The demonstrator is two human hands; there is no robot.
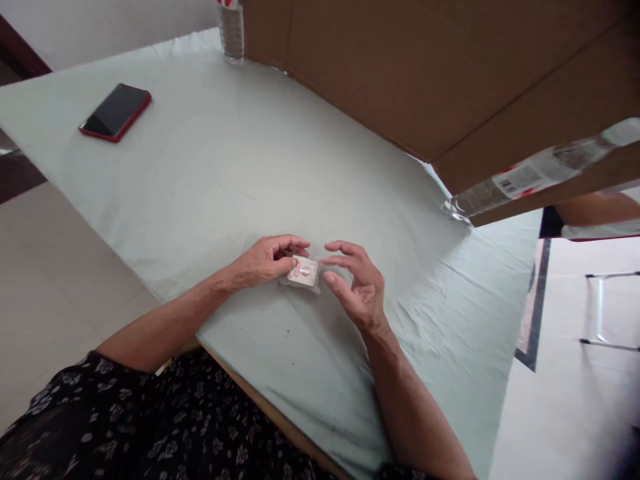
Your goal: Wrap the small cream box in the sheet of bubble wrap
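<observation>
At the near part of the table, the thumb of the left hand (277, 257) rests on the upper-left corner of a small white packet (306, 273) with red print and clear wrapping. The left fingers curl beyond the thumb; whether they close on the packet cannot be told. The right hand (350, 277) is unclenched, thumb and fingers parted, its fingertips just beside the packet's right edge; contact there is unclear. The packet thus lies between the two hands, on a pale green tablecloth (240, 167). Farther out, a smartphone (116, 112) in a red case lies at far left. A brown cardboard panel (380, 73) stands beyond, with a clear plastic bottle (233, 37) at its left end and a tilted labelled bottle (530, 175) against its right portion.
</observation>
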